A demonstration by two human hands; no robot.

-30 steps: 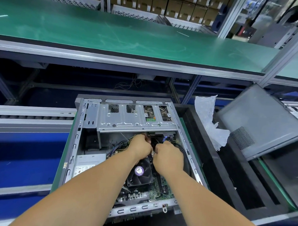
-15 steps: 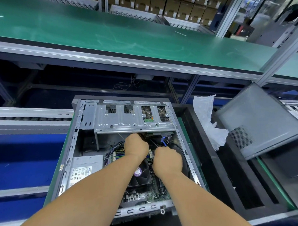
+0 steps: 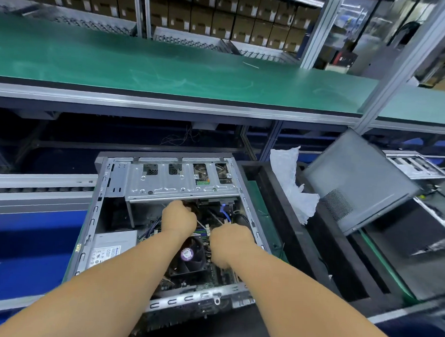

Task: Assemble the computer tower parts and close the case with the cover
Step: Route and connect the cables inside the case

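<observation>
The open computer case [image 3: 164, 216] lies on its side in front of the person, on the lower level of the workbench, with its drive cage [image 3: 180, 182] at the far end. Both forearms reach into it from the near edge. The left hand [image 3: 180, 218] is curled just under the drive cage, knuckles up, its fingers closed around thin pale wires [image 3: 201, 225]. The right hand [image 3: 230, 241] sits just beside it, also curled with fingers tucked under; what it is holding, if anything, cannot be made out. Below the hands is the cooling fan [image 3: 188, 255] with a round purple sticker; its writing is too small to read. The power supply [image 3: 110, 247] at the left carries a white label, also unreadable. The gray cover [image 3: 359, 190] leans tilted to the right, apart from the case, beside crumpled white plastic [image 3: 289, 180] in a black tray [image 3: 302, 246]. Cardboard boxes [image 3: 221, 19] line the far shelves.
</observation>
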